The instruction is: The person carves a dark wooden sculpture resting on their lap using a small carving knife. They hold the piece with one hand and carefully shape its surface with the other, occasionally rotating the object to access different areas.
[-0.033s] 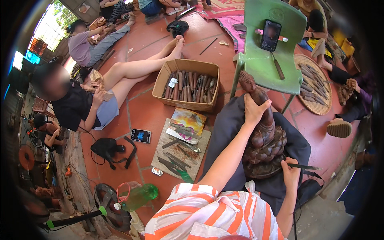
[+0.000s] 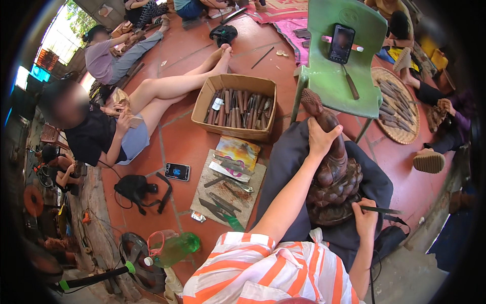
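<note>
A dark brown carved wooden statue (image 2: 331, 175) lies across my lap on a dark cloth (image 2: 283, 167). My left hand (image 2: 321, 138) grips the statue's upper part, just below its rounded head. My right hand (image 2: 365, 219) holds a thin carving chisel (image 2: 380, 209) against the statue's ornate base. My orange-and-white striped sleeve fills the lower middle of the view.
A cardboard box of chisels (image 2: 235, 107) and a mat with loose tools (image 2: 228, 190) lie to my left. A green plastic chair (image 2: 339, 61) holds a phone and a tool. A round woven tray (image 2: 397, 104) carries more tools. Other people sit on the red tiled floor. A green bottle (image 2: 174, 248) lies near me.
</note>
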The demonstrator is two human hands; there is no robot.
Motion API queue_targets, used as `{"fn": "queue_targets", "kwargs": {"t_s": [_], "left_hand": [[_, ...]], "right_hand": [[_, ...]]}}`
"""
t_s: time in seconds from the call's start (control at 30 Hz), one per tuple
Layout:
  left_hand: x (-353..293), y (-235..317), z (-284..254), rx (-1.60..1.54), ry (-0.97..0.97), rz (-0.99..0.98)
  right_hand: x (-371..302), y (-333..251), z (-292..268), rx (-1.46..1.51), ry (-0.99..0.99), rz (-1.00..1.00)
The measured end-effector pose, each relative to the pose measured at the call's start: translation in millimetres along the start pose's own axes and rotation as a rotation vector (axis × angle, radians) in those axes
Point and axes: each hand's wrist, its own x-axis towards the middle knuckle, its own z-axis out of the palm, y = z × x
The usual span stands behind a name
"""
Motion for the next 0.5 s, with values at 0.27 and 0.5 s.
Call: {"fn": "queue_targets", "kwargs": {"t_s": [0.27, 0.5], "left_hand": [[1, 0, -1, 0.002, 0.010, 0.016], [1, -6, 2, -0.039, -0.021, 0.045]], "right_hand": [[-1, 0, -1, 0.059, -0.009, 0.083], [-2, 0, 1, 0.118, 0.030, 0.117]]}}
